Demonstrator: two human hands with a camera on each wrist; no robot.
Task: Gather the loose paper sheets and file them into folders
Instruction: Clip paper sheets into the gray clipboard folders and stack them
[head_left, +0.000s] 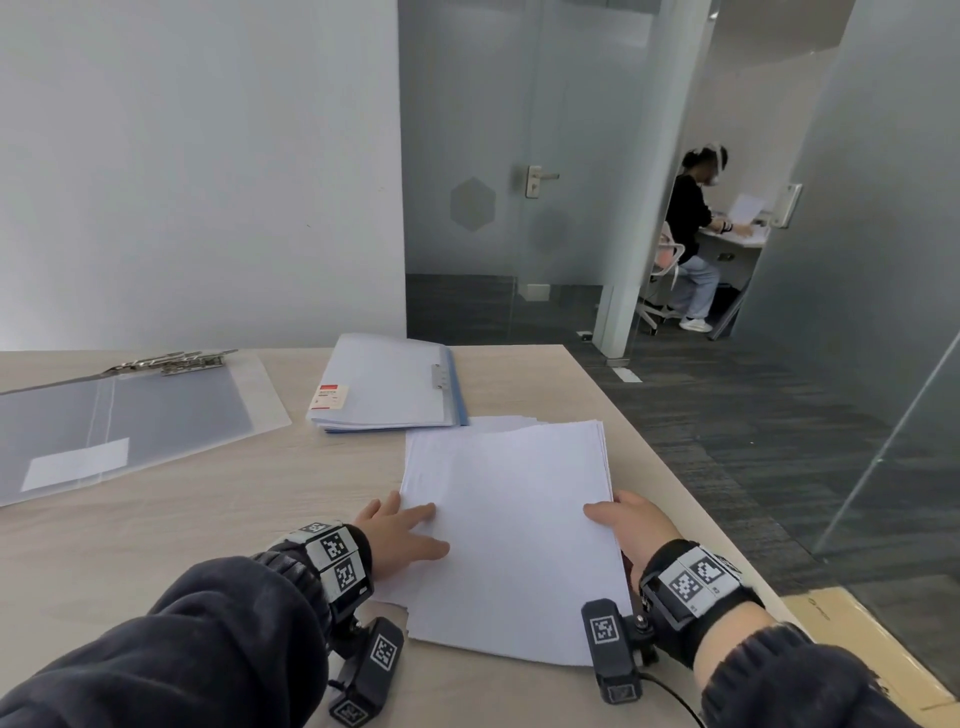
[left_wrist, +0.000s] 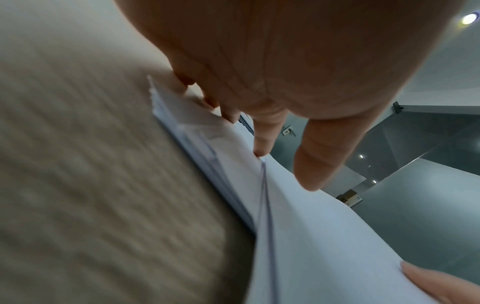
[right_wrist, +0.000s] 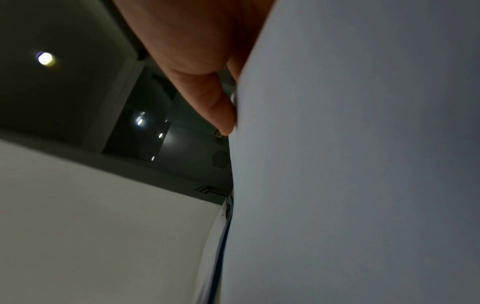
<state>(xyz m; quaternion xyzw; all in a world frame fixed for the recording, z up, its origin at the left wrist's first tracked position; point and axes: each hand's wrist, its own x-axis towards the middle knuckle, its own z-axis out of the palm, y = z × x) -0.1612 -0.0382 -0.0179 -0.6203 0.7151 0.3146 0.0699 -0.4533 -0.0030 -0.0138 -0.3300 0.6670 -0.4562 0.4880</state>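
Observation:
A stack of white paper sheets (head_left: 511, 525) lies on the wooden table (head_left: 208, 525), its edges slightly uneven. My left hand (head_left: 405, 530) rests on the stack's left edge with fingers nearly straight; in the left wrist view its fingertips (left_wrist: 261, 151) touch the fanned sheet edges (left_wrist: 207, 156). My right hand (head_left: 626, 525) holds the right edge, with the thumb on top and the fingers hidden beneath. In the right wrist view the paper (right_wrist: 363, 164) fills the right side beside the thumb (right_wrist: 221, 115). A closed pale blue folder (head_left: 384, 387) lies just beyond the stack. An open clear folder (head_left: 130, 431) lies at the left.
The open folder has a metal clip (head_left: 171, 361) at its far end. The table's right edge runs close beside my right hand, with a cardboard box (head_left: 857, 639) on the floor below. A person sits at a desk in the far room (head_left: 693, 234).

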